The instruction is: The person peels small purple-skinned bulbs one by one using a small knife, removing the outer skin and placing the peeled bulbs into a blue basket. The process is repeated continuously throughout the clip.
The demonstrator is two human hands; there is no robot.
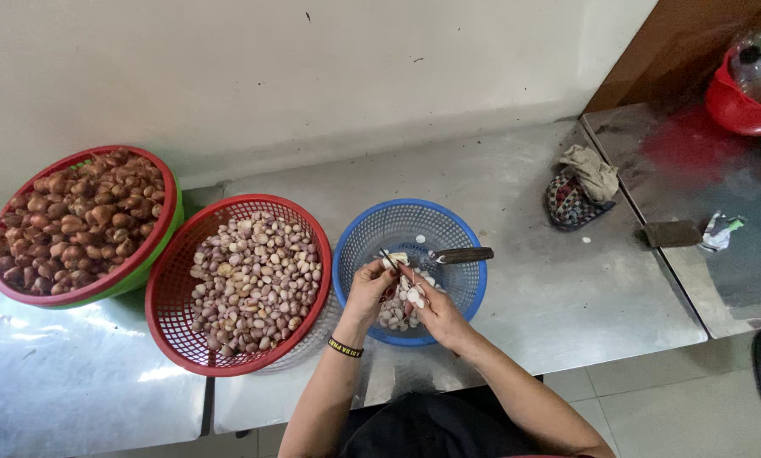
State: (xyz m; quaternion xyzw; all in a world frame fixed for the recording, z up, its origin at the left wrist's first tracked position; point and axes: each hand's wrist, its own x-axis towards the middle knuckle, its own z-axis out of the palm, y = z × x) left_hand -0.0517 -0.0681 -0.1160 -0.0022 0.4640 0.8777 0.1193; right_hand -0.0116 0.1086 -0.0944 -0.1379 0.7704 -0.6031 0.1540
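Peeling step in hand over blue basket (457, 222): left hand (370, 284) grip pinching small knife (388, 259), right hand (431, 307) grip closed on garlic clove (413, 296) at 3 o'clock; next, steady blade control.

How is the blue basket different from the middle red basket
The blue basket is smaller than the middle red basket. It holds only a small pile of pale peeled cloves in its bottom, while the red one is nearly full of pinkish unpeeled cloves. A knife rests across the blue rim and both hands, left hand and right hand, work over it; the red one is untouched. Both are round plastic mesh baskets on the steel table.
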